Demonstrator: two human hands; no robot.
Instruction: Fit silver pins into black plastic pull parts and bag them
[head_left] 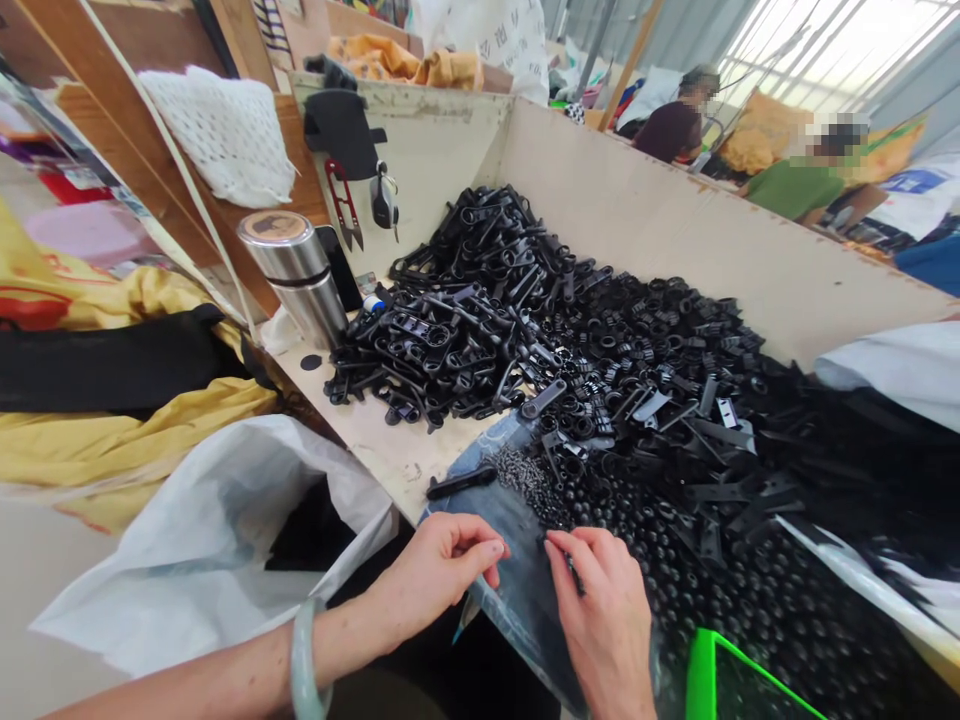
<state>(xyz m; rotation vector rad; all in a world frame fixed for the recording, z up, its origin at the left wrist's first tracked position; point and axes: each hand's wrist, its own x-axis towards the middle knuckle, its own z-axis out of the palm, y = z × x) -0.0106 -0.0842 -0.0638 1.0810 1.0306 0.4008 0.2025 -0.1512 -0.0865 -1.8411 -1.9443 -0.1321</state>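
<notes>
Over the near edge of a worn blue cloth [517, 580], my left hand [457, 560] has its fingers curled and pressed together; what they hold, if anything, is hidden. To its right, my right hand [600, 600] pinches a small dark piece that I cannot make out, beside the heap of round black beads [675, 580]. Just behind my left hand lies a long black part [461, 482]. Tiny dark metal bits [529, 475] sit on the cloth beyond both hands.
Black plastic parts [457, 340] are heaped at the back. A steel flask [296, 280] stands at the left, near red snips [343, 200]. A bright green container [701, 675] is at the lower right, a white sack [195, 530] at the left. Two people sit beyond the partition.
</notes>
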